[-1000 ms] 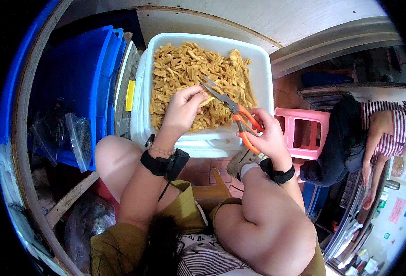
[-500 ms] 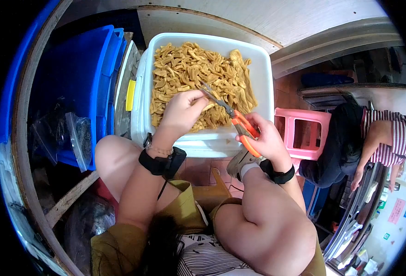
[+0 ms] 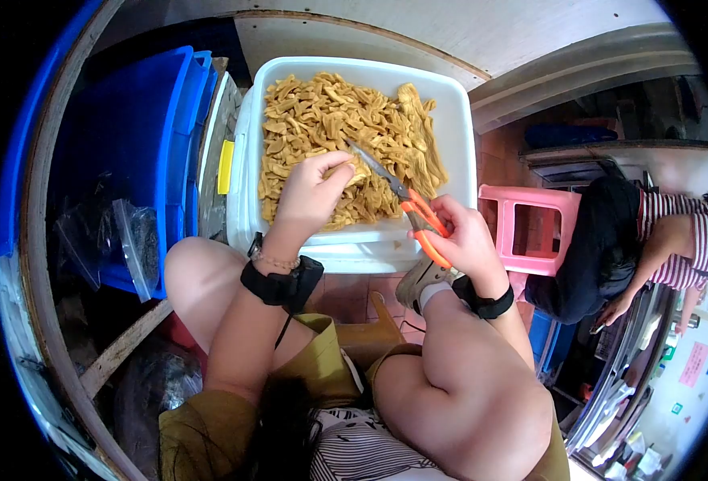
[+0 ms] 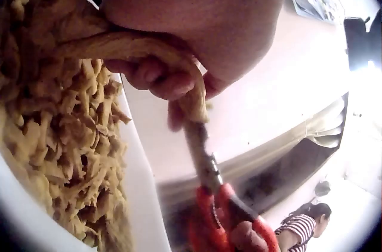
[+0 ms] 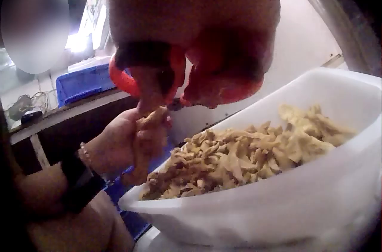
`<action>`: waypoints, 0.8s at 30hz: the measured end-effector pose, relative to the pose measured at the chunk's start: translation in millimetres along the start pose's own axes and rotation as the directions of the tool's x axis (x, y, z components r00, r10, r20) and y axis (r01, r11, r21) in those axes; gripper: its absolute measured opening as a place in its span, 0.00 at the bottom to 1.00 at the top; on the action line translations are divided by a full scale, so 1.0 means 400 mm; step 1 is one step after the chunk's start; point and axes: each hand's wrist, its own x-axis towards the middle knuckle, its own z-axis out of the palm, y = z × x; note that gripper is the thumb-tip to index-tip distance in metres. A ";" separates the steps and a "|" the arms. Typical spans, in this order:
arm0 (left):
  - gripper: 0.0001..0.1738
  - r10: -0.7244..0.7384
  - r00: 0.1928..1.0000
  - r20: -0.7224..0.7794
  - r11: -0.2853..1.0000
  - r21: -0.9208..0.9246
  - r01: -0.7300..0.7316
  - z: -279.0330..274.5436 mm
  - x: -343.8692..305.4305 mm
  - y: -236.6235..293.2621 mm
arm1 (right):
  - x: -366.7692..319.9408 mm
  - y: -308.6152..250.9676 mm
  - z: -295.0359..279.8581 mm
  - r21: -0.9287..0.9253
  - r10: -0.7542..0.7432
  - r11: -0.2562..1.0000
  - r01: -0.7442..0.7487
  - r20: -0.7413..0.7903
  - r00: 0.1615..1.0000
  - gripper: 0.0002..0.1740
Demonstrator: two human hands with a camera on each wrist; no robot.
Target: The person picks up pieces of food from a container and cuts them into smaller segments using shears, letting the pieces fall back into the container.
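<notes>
My left hand (image 3: 310,196) pinches a long, soft yellow-brown strip (image 4: 196,97), its end standing out past the fingers in the left wrist view. In my right hand (image 3: 473,240) I grip orange-handled scissors (image 3: 392,181), with thumb and fingers around the handles. Their dark blades point up and left, right beside the left fingertips. In the left wrist view the blades meet the strip's end. Below both hands, many cut yellow-brown pieces (image 3: 310,112) fill a white tub (image 3: 457,112). Longer uncut strips (image 3: 418,144) lie along its right side.
Blue bins (image 3: 129,160) stand to the left, with plastic bags (image 3: 137,244) hanging there. A pink stool (image 3: 526,260) is right of the tub. Another person in a striped shirt (image 3: 675,208) bends over at the far right. A pale panel (image 3: 354,48) stands behind the tub.
The scissors' handles have come closer together and the blades have narrowed from spread. My left hand has shifted slightly left and still holds a strip. The other person's arms have moved.
</notes>
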 end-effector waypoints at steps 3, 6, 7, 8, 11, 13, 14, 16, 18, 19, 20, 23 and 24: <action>0.15 -0.032 0.999 -0.018 0.999 -0.032 0.032 -0.003 -0.004 0.030 | -0.001 0.014 0.006 0.021 0.037 0.999 -0.037 -0.004 0.999 0.21; 0.16 -0.082 0.996 -0.019 0.996 -0.045 0.082 -0.009 -0.003 0.038 | 0.001 -0.001 0.000 0.020 0.042 0.999 -0.041 -0.038 0.998 0.21; 0.16 -0.110 0.994 -0.025 0.991 -0.073 0.108 -0.011 -0.001 0.036 | 0.002 0.001 -0.001 0.077 0.038 0.996 -0.034 -0.054 0.998 0.22; 0.16 -0.110 0.994 -0.028 0.992 -0.073 0.107 -0.013 0.001 0.033 | 0.004 0.003 -0.003 0.133 0.035 0.991 -0.025 -0.072 0.997 0.24; 0.19 -0.152 0.986 -0.068 0.978 -0.154 0.140 -0.009 0.010 0.016 | 0.000 0.015 -0.003 0.092 0.010 0.996 -0.003 -0.071 0.997 0.26; 0.19 -0.034 0.982 -0.184 0.994 -0.109 0.014 -0.001 0.013 0.009 | 0.000 0.006 -0.004 0.095 0.010 0.995 -0.004 -0.066 0.998 0.26; 0.19 -0.034 0.982 -0.183 0.994 -0.109 0.014 0.000 0.013 0.010 | 0.000 0.003 -0.004 0.099 0.011 0.995 -0.005 -0.062 0.998 0.26; 0.19 -0.011 0.986 -0.169 0.993 -0.121 -0.009 0.002 0.013 0.011 | 0.001 0.002 -0.005 0.090 0.023 0.996 -0.018 -0.053 0.998 0.26; 0.19 0.011 0.985 -0.173 0.993 -0.113 -0.031 0.006 0.018 -0.005 | 0.003 0.004 -0.003 0.083 0.033 0.996 -0.030 -0.044 0.998 0.26; 0.19 0.034 0.984 -0.176 0.993 -0.106 -0.054 0.008 0.021 -0.012 | 0.004 0.009 0.000 0.081 0.028 0.996 -0.024 -0.059 0.998 0.28; 0.19 0.034 0.984 -0.176 0.993 -0.106 -0.053 0.008 0.022 -0.015 | 0.004 0.011 0.002 0.079 0.024 0.997 -0.018 -0.076 0.997 0.31; 0.20 0.050 0.985 -0.164 0.989 -0.128 -0.072 0.011 0.019 -0.010 | 0.004 0.008 0.002 0.103 0.006 0.995 0.003 -0.090 0.996 0.31; 0.20 0.009 0.989 -0.145 0.996 -0.089 -0.022 0.012 0.012 0.006 | 0.003 0.008 0.002 0.103 0.006 0.995 0.003 -0.090 0.996 0.31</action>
